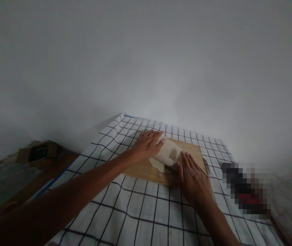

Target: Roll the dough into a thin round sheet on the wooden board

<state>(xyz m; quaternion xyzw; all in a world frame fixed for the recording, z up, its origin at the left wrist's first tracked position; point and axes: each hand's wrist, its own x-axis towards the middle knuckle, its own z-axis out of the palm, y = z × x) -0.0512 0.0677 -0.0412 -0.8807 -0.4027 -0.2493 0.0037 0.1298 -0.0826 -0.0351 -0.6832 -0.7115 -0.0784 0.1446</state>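
A pale sheet of dough (pixel 169 152) lies rolled into a thick cylinder, with a thin flat flap of it spread toward me. Whether anything is inside the roll is hidden. Beneath it is a wooden cutting board (pixel 141 172). My left hand (pixel 149 144) rests on the far left end of the roll, fingers stretched out and thumb apart. On the near right end lies my right hand (pixel 194 177), its fingers extended over the dough and a whitish dusting on its skin. Both palms face down, and their undersides are out of sight.
A white cloth with black grid lines (pixel 146 208) covers the table, which stands against a pale wall (pixel 146 61). An open cardboard box (pixel 39 152) sits low at the left. A pixelated patch (pixel 247 191) hides something beyond the right table edge.
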